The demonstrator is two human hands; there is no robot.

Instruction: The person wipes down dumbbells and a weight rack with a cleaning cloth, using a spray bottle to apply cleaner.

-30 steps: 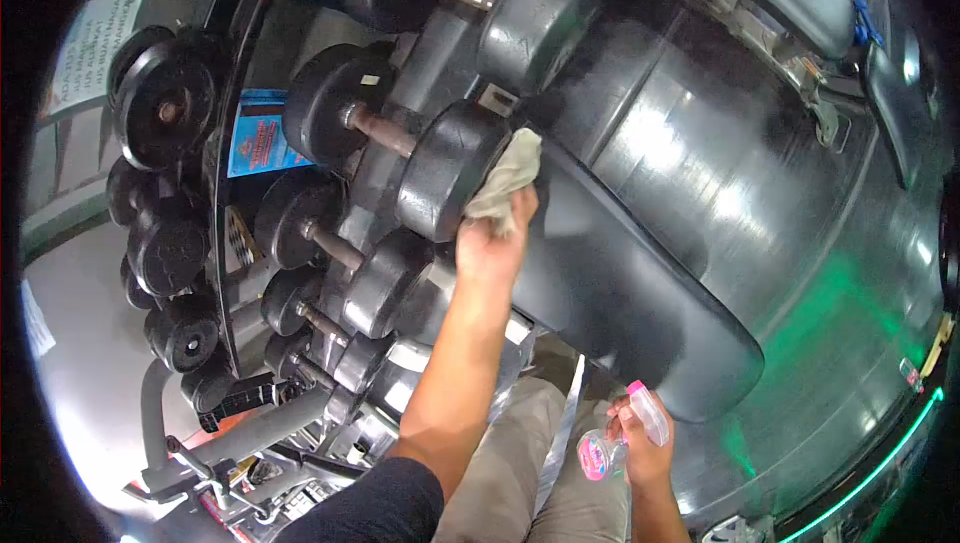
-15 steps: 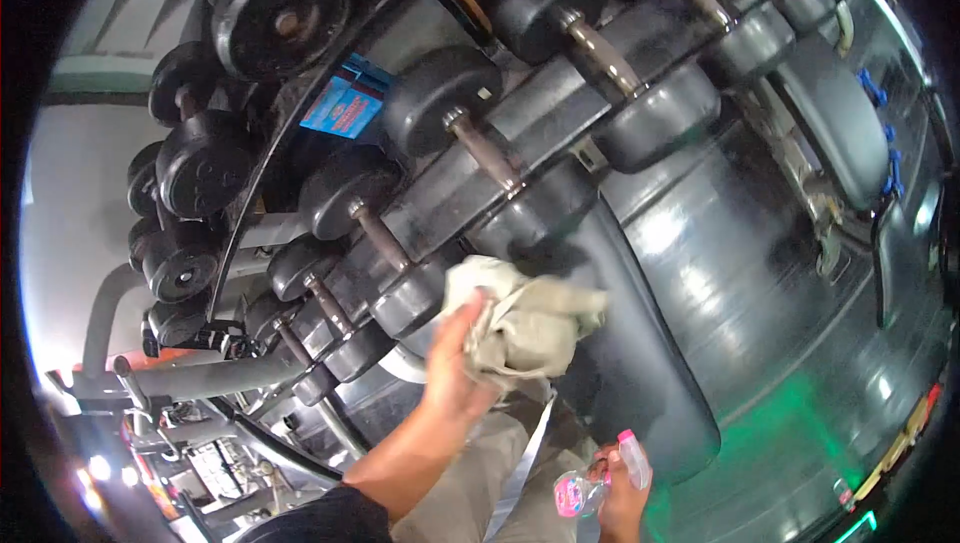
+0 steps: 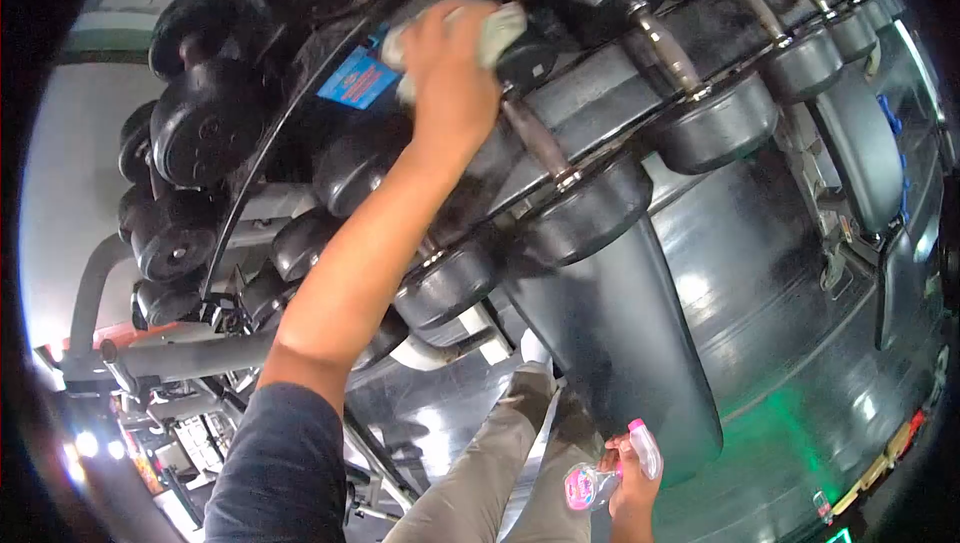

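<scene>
My left hand (image 3: pixel 452 78) is closed on a pale, crumpled cloth (image 3: pixel 503 31), pressed over the upper end of a black dumbbell. That dumbbell's handle (image 3: pixel 538 141) and lower head (image 3: pixel 588 211) show below the hand; most of its upper head is covered. Low in the view, my right hand (image 3: pixel 637 491) grips a clear spray bottle (image 3: pixel 580 486) with a pink label and a pink-tipped trigger head. It is held away from the rack, near the padded bench.
More dumbbells (image 3: pixel 715 128) line the rack shelf (image 3: pixel 605 98) on both sides, with others (image 3: pixel 210 123) on a second tier. A blue box (image 3: pixel 357 80) sits between the tiers. A black padded bench (image 3: pixel 625 313) stands close before the rack, and another bench (image 3: pixel 860 158) is farther right.
My left hand has moved up and away from me with the cloth, from in front of the rack onto the dumbbell's upper end. My right hand still holds the spray bottle.
</scene>
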